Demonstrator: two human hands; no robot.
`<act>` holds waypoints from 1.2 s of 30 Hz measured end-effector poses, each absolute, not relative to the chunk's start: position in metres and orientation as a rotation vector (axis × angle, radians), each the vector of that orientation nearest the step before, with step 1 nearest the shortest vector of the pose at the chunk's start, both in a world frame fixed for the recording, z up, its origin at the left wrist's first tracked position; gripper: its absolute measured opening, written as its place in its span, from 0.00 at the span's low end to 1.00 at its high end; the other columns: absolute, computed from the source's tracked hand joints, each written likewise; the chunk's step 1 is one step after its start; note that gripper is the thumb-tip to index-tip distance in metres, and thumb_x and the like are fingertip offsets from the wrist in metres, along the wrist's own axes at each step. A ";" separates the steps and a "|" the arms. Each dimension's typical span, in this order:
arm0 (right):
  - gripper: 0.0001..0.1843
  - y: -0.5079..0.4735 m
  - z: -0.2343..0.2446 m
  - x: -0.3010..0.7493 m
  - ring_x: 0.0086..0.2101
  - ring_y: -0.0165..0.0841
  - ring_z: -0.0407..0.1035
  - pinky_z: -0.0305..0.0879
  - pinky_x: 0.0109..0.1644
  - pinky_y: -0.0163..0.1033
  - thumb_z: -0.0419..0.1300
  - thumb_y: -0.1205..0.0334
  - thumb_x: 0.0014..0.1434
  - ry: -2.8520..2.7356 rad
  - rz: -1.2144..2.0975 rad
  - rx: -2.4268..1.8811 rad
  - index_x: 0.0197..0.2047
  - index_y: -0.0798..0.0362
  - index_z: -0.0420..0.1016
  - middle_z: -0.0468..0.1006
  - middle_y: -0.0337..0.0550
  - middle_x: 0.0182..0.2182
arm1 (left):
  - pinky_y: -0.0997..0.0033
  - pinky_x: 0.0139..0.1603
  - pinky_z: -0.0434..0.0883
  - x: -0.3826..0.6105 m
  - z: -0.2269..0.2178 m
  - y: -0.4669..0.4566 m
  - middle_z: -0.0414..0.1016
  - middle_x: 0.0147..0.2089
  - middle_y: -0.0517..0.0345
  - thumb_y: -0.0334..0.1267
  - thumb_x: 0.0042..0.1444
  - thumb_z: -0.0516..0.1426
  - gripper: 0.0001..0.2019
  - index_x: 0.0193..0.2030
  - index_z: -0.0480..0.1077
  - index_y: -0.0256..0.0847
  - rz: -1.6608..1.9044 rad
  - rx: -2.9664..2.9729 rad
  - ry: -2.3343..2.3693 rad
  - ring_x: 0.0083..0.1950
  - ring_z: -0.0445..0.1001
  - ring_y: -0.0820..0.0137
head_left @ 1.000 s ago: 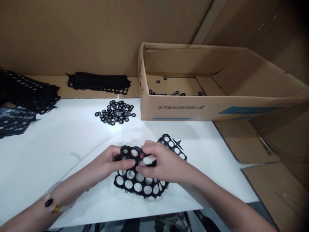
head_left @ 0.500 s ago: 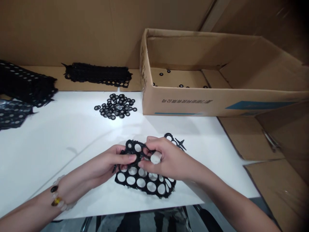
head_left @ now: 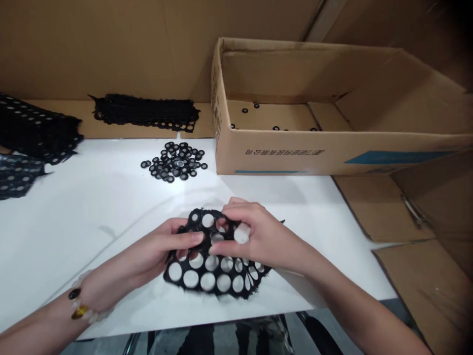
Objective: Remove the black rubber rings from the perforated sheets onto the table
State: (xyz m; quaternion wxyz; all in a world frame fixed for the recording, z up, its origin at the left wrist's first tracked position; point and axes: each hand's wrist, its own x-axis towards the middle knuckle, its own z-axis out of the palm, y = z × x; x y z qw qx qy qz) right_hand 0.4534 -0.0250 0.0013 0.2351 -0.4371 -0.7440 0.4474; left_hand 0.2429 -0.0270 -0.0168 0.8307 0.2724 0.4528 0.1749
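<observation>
My two hands grip one ragged black punched sheet (head_left: 199,294), with more than a dozen round holes, on the white table (head_left: 92,207), near its front edge. My left hand (head_left: 158,249) is closed on the sheet's left side, the thumb lying across the black webbing. My right hand (head_left: 258,236) is also closed, its fingers (head_left: 236,209) bent over the sheet's upper right and around one small white piece (head_left: 241,233); the sheet's far end is tucked behind this hand. The two hands stand just apart, with the sheet bridging them. Beyond them lies one loose pile of black rings (head_left: 173,160), dozens in number and too many to count exactly, well apart from my hands. Three heaps of the same black punched material sit farther off: one long strip (head_left: 144,112) on a cardboard ledge (head_left: 55,112) at the back, and two at the far left (head_left: 37,130) (head_left: 18,175), the last running off the frame's edge. To the right stands one open cardboard box (head_left: 332,160), at least six black rings (head_left: 256,105) visible on its floor, its front wall resting on the table beyond my right hand
</observation>
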 end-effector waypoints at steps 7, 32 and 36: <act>0.24 -0.028 0.009 0.470 0.43 0.38 0.69 0.64 0.48 0.44 0.42 0.51 0.69 -1.687 0.914 -1.145 0.44 0.50 0.77 0.77 0.45 0.43 | 0.73 0.39 0.68 0.228 -0.012 -0.004 0.77 0.38 0.57 0.43 0.50 0.65 0.12 0.39 0.75 0.39 0.380 1.031 1.076 0.38 0.72 0.69; 0.02 -0.046 -0.003 0.440 0.17 0.23 0.63 0.58 0.21 0.28 0.61 0.69 0.53 -1.749 1.030 -1.165 0.31 0.53 0.73 0.73 0.32 0.18 | 0.77 0.34 0.66 0.216 -0.009 0.005 0.74 0.30 0.61 0.40 0.51 0.64 0.07 0.33 0.77 0.39 0.188 1.132 0.989 0.31 0.69 0.74; 0.02 -0.047 -0.003 0.440 0.17 0.23 0.64 0.59 0.21 0.28 0.61 0.68 0.53 -1.772 1.011 -1.179 0.31 0.52 0.73 0.74 0.32 0.19 | 0.76 0.34 0.66 0.217 -0.008 0.005 0.76 0.31 0.60 0.40 0.51 0.64 0.07 0.33 0.77 0.39 0.207 1.123 0.996 0.32 0.70 0.74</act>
